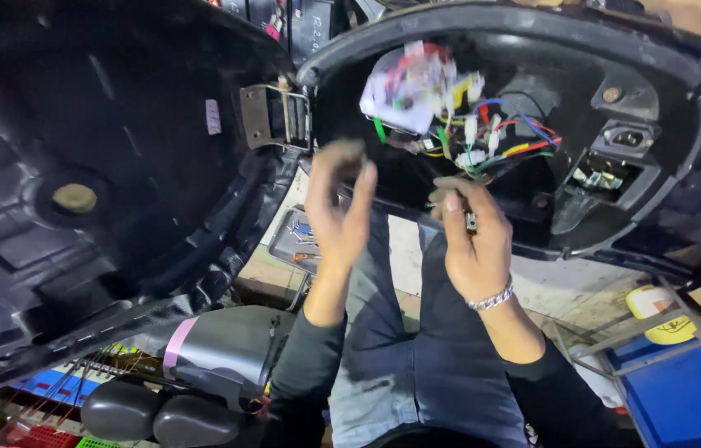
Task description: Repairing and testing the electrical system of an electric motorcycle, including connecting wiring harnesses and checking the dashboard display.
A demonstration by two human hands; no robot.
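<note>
Both hands (404, 220) raised before tangled multicoloured wires (483, 133) in black compartment (682, 141).

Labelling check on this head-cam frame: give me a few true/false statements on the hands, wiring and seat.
1. The right hand wears a silver bracelet on the wrist. True.
2. The wire bundle in the open compartment is all black. False: red, blue, yellow, green and white wires show.
3. The left hand grips a screwdriver. False: no tool shows in it; it is blurred, fingers raised.
4. A metal hinge joins the raised seat to the body. True.
5. The right hand pinches a small metallic part near the wires. True.
</note>
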